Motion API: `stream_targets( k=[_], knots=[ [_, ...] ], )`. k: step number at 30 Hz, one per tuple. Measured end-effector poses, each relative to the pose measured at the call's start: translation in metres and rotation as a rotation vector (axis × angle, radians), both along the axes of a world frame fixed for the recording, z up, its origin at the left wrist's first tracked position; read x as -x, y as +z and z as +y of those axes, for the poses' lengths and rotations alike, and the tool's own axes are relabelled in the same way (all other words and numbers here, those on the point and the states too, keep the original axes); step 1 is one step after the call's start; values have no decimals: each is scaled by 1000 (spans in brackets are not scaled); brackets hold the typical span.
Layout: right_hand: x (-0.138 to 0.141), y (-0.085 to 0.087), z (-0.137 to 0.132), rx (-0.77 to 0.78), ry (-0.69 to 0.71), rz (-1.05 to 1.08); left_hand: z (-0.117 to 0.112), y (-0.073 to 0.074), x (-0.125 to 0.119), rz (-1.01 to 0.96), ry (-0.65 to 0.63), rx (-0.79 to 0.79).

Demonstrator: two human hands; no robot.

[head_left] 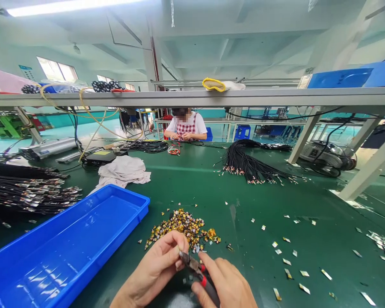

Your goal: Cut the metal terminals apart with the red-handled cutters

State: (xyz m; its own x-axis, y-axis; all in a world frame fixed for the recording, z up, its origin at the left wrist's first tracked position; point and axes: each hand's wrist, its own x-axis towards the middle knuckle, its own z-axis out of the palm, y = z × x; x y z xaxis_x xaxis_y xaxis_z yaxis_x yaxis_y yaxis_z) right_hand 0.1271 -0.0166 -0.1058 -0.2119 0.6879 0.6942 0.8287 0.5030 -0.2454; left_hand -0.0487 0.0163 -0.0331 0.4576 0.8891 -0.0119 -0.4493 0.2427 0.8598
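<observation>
My right hand (226,280) is wrapped round a pair of pliers (206,283) with dark handles and red bands. The tips of the pliers' jaws meet the fingertips of my left hand (157,267), whose thumb and forefinger are pinched together. Whatever small piece lies in that pinch is too hidden to name. Just beyond both hands is a heap of small amber, black and silvery bits (182,226) on the green table (192,184).
A blue tray (67,239) lies at left, near black cables (28,188) and a crumpled cloth (125,171). Another cable bundle (247,162) lies farther back. Small flat pieces (304,288) are scattered at right. A shelf (192,99) crosses overhead; a person (188,126) sits opposite.
</observation>
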Motion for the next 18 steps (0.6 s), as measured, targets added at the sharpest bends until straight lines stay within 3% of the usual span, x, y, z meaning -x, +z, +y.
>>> stream_targets(
  k=[6, 18],
  knots=[
    [-2, 1, 0, -46, -27, -56, -1, 3, 2, 12, -27, -23],
    [0, -9, 3, -84, -17, -128, -2, 4, 0, 125, 56, -82]
  ],
)
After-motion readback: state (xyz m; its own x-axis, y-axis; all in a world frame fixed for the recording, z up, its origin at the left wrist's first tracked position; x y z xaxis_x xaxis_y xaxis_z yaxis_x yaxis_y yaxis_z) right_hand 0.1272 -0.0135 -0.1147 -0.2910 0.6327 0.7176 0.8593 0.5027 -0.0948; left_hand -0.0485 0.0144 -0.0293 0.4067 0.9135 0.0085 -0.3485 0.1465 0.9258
